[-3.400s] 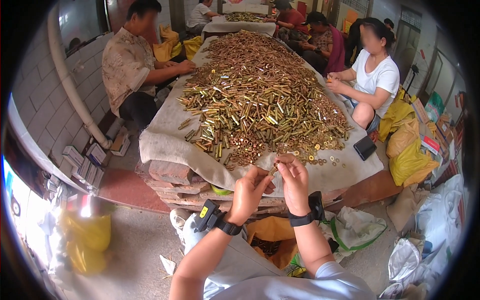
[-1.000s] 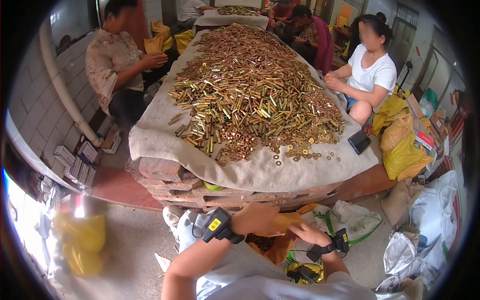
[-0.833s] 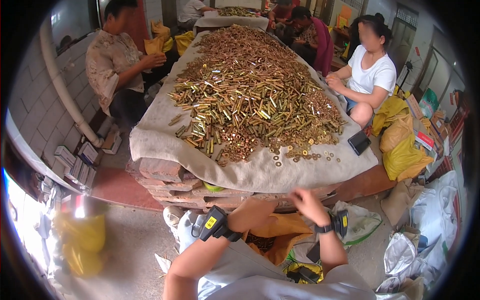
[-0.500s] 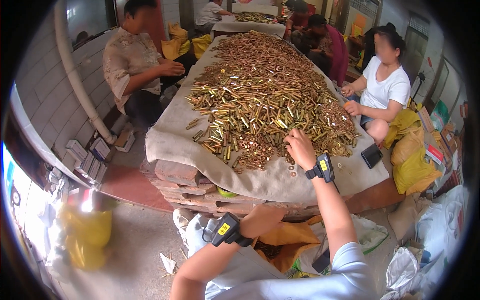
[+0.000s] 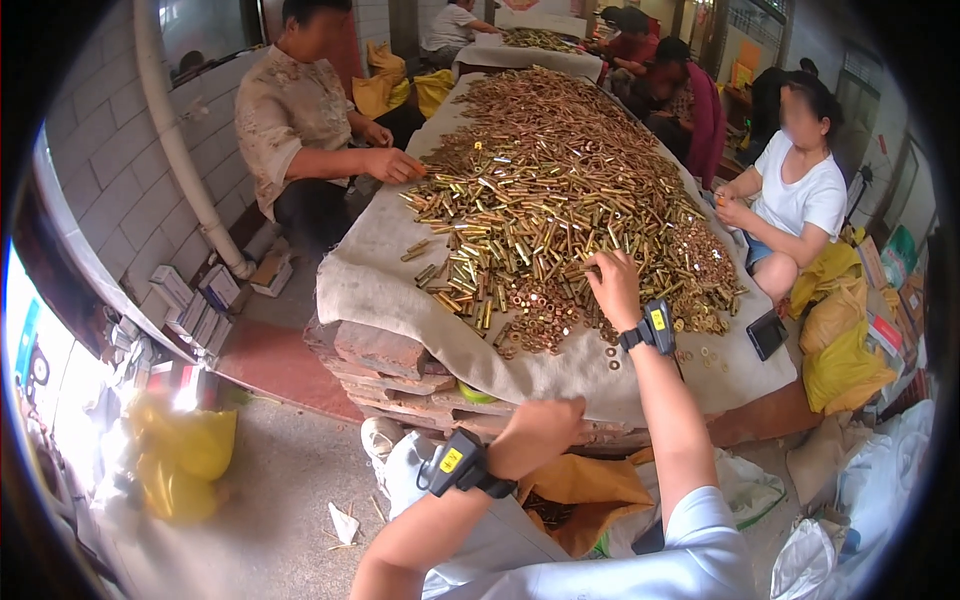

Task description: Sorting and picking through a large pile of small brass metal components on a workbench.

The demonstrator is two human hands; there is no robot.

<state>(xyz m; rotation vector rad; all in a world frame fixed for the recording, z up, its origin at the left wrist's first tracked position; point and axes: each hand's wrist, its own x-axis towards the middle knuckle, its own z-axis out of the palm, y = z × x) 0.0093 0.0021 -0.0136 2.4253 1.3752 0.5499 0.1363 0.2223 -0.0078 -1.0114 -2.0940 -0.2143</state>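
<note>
The right hand reaches out over the heap of short brass-coloured metal tubes and small rings, which covers most of the long tabletop draped in pale beige cloth. The hand lies palm down at the heap's near edge, about five o'clock from its middle. Its fingers are spread and curled into the pieces, but whether they have closed on any I cannot tell, since the fingertips are hidden among the metal. A black band with a yellow tag sits on that wrist.

The left hand is lower, at the tabletop's near edge at six o'clock, loosely curled, just above an open ochre-yellow cloth bag; whether it grips anything is hidden.

The tubes look rigid, smooth and slippery. One alone is probably light, though a handful would weigh noticeably. They should roll and slide easily, so scooping several against the palm seems safer than pinching one. The rings lying flat at six o'clock of the heap look harder to lift from the cloth.

At ten o'clock a seated person in a patterned shirt touches the heap; at two o'clock sits a person in a white shirt.
</note>
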